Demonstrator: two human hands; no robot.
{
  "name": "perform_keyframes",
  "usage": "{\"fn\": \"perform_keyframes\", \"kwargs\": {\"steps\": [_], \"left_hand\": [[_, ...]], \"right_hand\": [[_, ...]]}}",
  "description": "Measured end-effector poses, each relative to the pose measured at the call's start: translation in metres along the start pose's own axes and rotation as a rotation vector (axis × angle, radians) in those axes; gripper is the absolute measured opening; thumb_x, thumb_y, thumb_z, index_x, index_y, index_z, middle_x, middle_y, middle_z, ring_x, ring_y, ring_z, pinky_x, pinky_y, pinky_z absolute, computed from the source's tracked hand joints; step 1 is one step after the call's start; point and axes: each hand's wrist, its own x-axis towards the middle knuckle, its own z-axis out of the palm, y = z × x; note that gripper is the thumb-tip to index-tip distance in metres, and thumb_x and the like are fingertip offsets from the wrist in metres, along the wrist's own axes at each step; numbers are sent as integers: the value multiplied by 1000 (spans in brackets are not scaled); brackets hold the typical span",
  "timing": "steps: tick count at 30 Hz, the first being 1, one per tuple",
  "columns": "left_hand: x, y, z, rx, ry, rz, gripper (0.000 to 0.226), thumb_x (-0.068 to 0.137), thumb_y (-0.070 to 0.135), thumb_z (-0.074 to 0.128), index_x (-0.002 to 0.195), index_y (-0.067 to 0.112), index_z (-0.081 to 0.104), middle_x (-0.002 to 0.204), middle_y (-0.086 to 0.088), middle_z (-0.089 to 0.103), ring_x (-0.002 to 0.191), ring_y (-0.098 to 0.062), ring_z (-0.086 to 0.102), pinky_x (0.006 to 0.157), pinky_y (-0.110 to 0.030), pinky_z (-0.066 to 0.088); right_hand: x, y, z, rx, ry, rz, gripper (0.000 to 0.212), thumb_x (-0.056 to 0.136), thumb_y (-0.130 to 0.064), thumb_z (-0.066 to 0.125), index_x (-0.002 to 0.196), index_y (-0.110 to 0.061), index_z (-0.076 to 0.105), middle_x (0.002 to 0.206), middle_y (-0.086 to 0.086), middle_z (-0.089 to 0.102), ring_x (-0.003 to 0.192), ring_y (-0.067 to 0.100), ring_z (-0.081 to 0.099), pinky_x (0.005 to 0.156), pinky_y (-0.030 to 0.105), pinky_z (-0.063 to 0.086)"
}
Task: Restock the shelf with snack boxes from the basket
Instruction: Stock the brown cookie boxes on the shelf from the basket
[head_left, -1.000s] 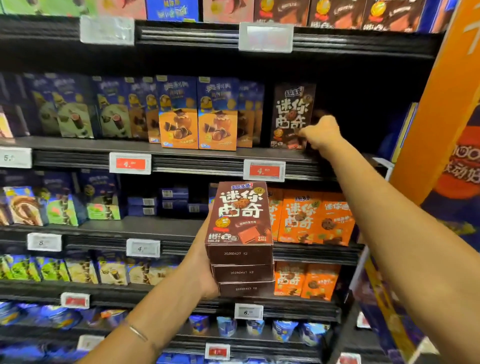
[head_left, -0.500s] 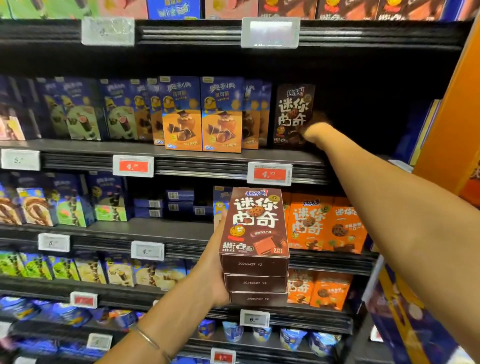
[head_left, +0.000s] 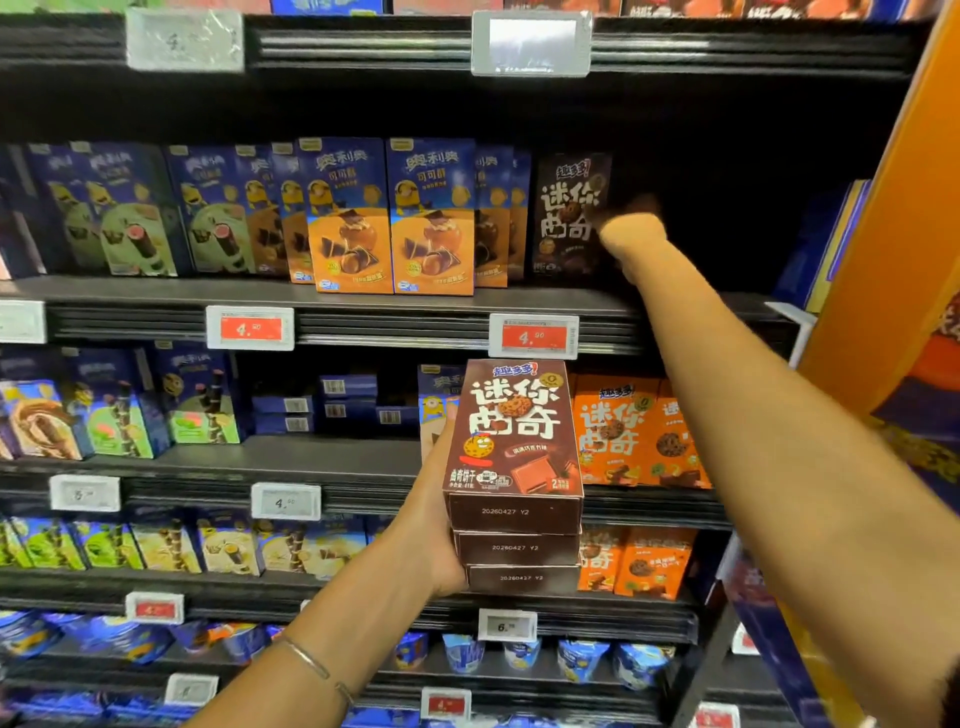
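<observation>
we've got our left hand (head_left: 431, 525) gripping three stacked brown boxes (head_left: 514, 467) mid-frame, right hand (head_left: 631, 236) by the shelved box (head_left: 569, 218) upper centre, grip hidden so can't tell, and a careless shove could tip it

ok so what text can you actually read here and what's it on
"迷你曲奇": front of the top brown box, held by the left hand.
"20260427 Y2": end faces of the stacked brown boxes.
"奥利奥": blue-and-orange boxes.
"4.": red price tag.
"6.": white price tag.
Smaller print and other tags: too blurred.
</observation>
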Motion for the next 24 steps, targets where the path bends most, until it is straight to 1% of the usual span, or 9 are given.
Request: {"fn": "perform_keyframes", "kwargs": {"steps": [1, 3, 6, 9, 12, 15, 18, 22, 24], "left_hand": [[4, 0, -3, -16, -12, -14, 66, 85, 73, 67, 74, 11, 86, 86, -13, 81, 72, -35, 79, 64, -48, 64], [11, -1, -7, -23, -12, -36, 69, 87, 75, 65, 76, 11, 86, 88, -14, 82, 74, -36, 80, 66, -49, 64], [14, -4, -5, -19, 6, -30, 75, 79, 83, 68, 93, 12, 88, 103, -15, 82, 86, -37, 80, 75, -52, 64], [16, -12, -1, -32, -36, 10, 83, 69, 85, 69, 110, 15, 85, 120, -17, 78, 100, -38, 79, 85, -53, 63], [20, -17, -2, -38, -45, 48, 77, 90, 79, 59, 120, 13, 81, 126, -20, 75, 106, -38, 77, 85, -51, 63], [22, -21, -5, -21, -57, 67, 77, 90, 81, 57, 119, 14, 82, 129, -20, 74, 112, -38, 76, 90, -53, 62], [23, -24, -9, 6, -72, 88, 82, 81, 87, 58, 116, 17, 83, 130, -20, 74, 115, -38, 75, 91, -54, 62], [23, -25, -19, 45, -67, 85, 87, 75, 95, 57, 116, 23, 83, 129, -17, 75, 117, -37, 74, 88, -52, 62], [21, -26, -22, 65, -68, 89, 84, 74, 94, 60, 116, 24, 83, 130, -16, 75, 118, -37, 74, 93, -52, 61]], "right_hand": [[-14, -4, -7, 55, 46, -26, 38, 94, -27, 66, 125, -9, 55, 133, 15, 61, 112, 25, 62, 89, 32, 54], [-64, -4, -20, 160, 70, -106, 37, 92, -32, 67, 122, -13, 58, 117, 2, 68, 103, 17, 67, 83, 35, 60], [-145, 20, -34, 360, 12, -132, 23, 89, -38, 69, 108, -25, 68, 98, -14, 71, 92, 4, 71, 67, 20, 58], [-197, 51, -34, 312, -123, -30, 20, 90, -35, 71, 104, -21, 69, 101, -10, 72, 90, 0, 69, 66, 18, 53], [-218, 76, -33, 232, -299, 141, 34, 87, -43, 74, 113, -23, 63, 103, -7, 69, 77, -10, 67, 62, 15, 51], [-226, 90, -33, 212, -456, 279, 48, 83, -45, 78, 119, -20, 59, 106, 3, 74, 80, 6, 75, 74, 27, 57], [-229, 99, -34, 181, -494, 302, 53, 82, -49, 79, 118, -16, 59, 101, 4, 78, 86, 15, 77, 87, 37, 57], [-228, 105, -36, 210, -470, 318, 47, 84, -44, 78, 115, -11, 64, 97, 7, 79, 85, 22, 77, 85, 42, 60], [-228, 106, -37, 256, -478, 353, 48, 86, -39, 78, 119, -9, 62, 97, 7, 79, 84, 23, 77, 80, 40, 61]]}}
